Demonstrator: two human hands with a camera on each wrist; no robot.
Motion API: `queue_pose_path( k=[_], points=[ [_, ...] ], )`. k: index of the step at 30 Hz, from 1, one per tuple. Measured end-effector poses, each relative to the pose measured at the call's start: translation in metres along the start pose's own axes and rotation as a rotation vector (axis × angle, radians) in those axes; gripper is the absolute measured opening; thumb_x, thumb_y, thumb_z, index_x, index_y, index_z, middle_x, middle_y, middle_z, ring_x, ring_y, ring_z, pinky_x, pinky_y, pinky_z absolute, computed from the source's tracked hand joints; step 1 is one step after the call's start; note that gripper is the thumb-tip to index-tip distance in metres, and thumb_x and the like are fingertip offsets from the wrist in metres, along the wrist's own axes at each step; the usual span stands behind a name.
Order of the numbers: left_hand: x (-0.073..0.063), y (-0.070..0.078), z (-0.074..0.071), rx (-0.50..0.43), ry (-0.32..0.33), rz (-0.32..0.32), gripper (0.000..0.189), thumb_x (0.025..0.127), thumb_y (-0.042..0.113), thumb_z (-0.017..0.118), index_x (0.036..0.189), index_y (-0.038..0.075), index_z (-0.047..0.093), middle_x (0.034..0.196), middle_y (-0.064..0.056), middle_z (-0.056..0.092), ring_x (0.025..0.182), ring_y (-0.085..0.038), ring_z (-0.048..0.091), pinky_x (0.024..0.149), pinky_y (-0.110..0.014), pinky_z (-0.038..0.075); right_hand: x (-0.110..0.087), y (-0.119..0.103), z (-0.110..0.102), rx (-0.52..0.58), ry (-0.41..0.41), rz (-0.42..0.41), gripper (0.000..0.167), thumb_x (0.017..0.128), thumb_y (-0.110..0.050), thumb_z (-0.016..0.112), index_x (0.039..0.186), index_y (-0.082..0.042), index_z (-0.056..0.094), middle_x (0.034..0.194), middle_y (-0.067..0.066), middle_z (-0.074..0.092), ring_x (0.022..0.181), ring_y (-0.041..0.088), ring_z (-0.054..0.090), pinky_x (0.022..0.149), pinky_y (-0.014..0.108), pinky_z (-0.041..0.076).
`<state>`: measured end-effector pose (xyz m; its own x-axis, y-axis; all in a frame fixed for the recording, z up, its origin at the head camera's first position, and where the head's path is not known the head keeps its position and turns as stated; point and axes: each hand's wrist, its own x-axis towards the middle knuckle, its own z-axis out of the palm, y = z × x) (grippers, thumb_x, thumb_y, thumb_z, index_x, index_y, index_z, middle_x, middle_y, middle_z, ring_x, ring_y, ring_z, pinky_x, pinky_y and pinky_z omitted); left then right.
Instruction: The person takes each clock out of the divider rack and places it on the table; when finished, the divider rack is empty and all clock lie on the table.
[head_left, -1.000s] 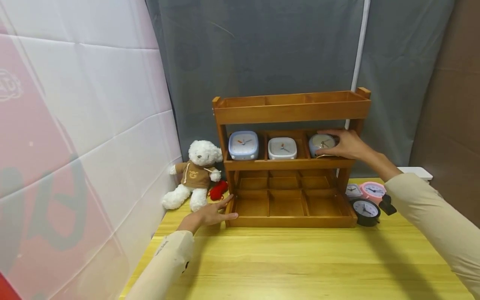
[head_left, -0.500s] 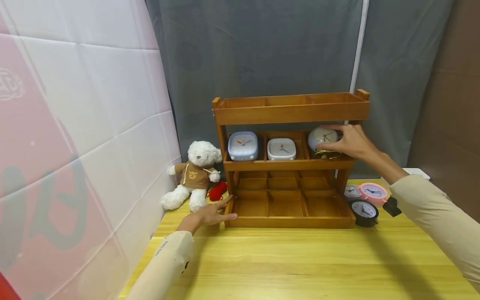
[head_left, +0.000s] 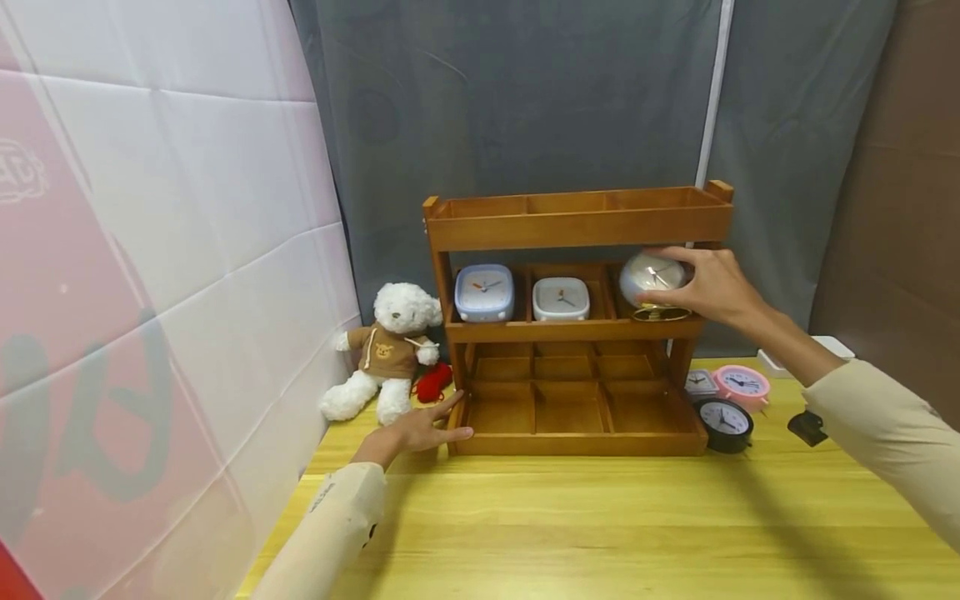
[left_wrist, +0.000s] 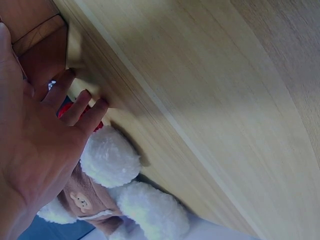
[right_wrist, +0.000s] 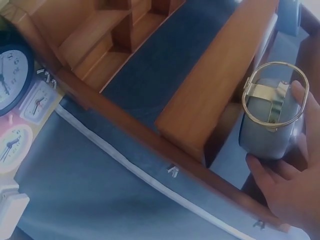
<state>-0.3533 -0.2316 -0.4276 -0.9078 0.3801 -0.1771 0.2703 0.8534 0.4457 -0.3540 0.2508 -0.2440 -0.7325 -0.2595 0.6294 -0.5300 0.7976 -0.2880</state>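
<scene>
A wooden three-tier shelf (head_left: pixel 577 446) with divided trays stands on the table. In the right compartment of its middle tier, my right hand (head_left: pixel 716 285) grips a round alarm clock (head_left: pixel 647 282) between thumb and fingers. The right wrist view shows the clock's grey-blue body (right_wrist: pixel 265 140) and its gold wire stand (right_wrist: pixel 251 114). Left of it in the same tier sit a white alarm clock (head_left: pixel 561 300) and a blue-rimmed alarm clock (head_left: pixel 484 293). My left hand (head_left: pixel 416 429) rests at the shelf's lower left corner, its fingers extended; the left wrist view shows them spread.
A white teddy bear (head_left: pixel 390 358) in a brown hoodie sits left of the shelf, beside a red knitted item (head_left: pixel 432 382). By its right side are a black clock (head_left: pixel 724 423), a pink clock (head_left: pixel 742 385) and a small square clock (head_left: pixel 700 382). Cloth walls surround the table.
My right hand has moved slightly right and tilted the round clock, bringing its gold stand into view beneath it. My left hand has stayed at the shelf corner.
</scene>
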Motion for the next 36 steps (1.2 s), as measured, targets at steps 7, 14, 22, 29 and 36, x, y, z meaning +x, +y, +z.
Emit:
queue_pose_path(
  k=[7, 14, 22, 29, 36],
  points=[
    [0.0, 0.0, 0.001, -0.008, 0.001, -0.002, 0.091, 0.096, 0.07, 0.058, 0.168, 0.029, 0.02, 0.155, -0.018, 0.051, 0.143, -0.046, 0.044, 0.115, -0.062, 0.035, -0.016, -0.003, -0.009, -0.014, -0.001, -0.033, 0.073, 0.072, -0.037, 0.097, 0.136, -0.015, 0.071, 0.084, 0.01, 0.071, 0.063, 0.021, 0.05, 0.056, 0.031, 0.04],
    [0.0, -0.002, 0.002, -0.005, -0.002, 0.002, 0.093, 0.095, 0.071, 0.058, 0.168, 0.028, 0.02, 0.154, -0.018, 0.052, 0.143, -0.046, 0.044, 0.115, -0.063, 0.035, -0.042, 0.004, -0.019, -0.016, 0.005, -0.046, 0.073, 0.069, -0.036, 0.099, 0.135, -0.017, 0.072, 0.121, 0.018, 0.075, 0.083, 0.027, 0.064, 0.069, 0.038, 0.046],
    [0.001, -0.001, 0.001, 0.002, -0.009, -0.008, 0.092, 0.095, 0.072, 0.057, 0.168, 0.03, 0.018, 0.156, -0.017, 0.05, 0.144, -0.046, 0.043, 0.116, -0.062, 0.035, -0.071, 0.024, -0.032, -0.054, -0.019, -0.003, 0.074, 0.068, -0.035, 0.099, 0.135, -0.018, 0.072, 0.12, 0.022, 0.073, 0.057, 0.013, 0.042, 0.058, 0.03, 0.038],
    [0.001, -0.001, 0.001, 0.003, -0.002, -0.006, 0.092, 0.095, 0.072, 0.058, 0.168, 0.03, 0.02, 0.154, -0.018, 0.052, 0.142, -0.046, 0.045, 0.115, -0.061, 0.035, -0.095, 0.048, -0.041, -0.06, 0.024, 0.04, 0.075, 0.065, -0.032, 0.1, 0.134, -0.02, 0.073, 0.096, 0.019, 0.075, 0.044, 0.004, 0.025, 0.044, 0.029, 0.028],
    [0.0, -0.001, 0.001, -0.003, 0.0, -0.006, 0.092, 0.095, 0.071, 0.057, 0.168, 0.03, 0.02, 0.155, -0.019, 0.051, 0.143, -0.046, 0.044, 0.115, -0.061, 0.035, -0.117, 0.066, -0.048, -0.109, 0.031, 0.028, 0.075, 0.061, -0.032, 0.101, 0.13, -0.017, 0.075, 0.086, 0.012, 0.074, 0.046, 0.001, 0.021, 0.042, 0.027, 0.025]
  ],
)
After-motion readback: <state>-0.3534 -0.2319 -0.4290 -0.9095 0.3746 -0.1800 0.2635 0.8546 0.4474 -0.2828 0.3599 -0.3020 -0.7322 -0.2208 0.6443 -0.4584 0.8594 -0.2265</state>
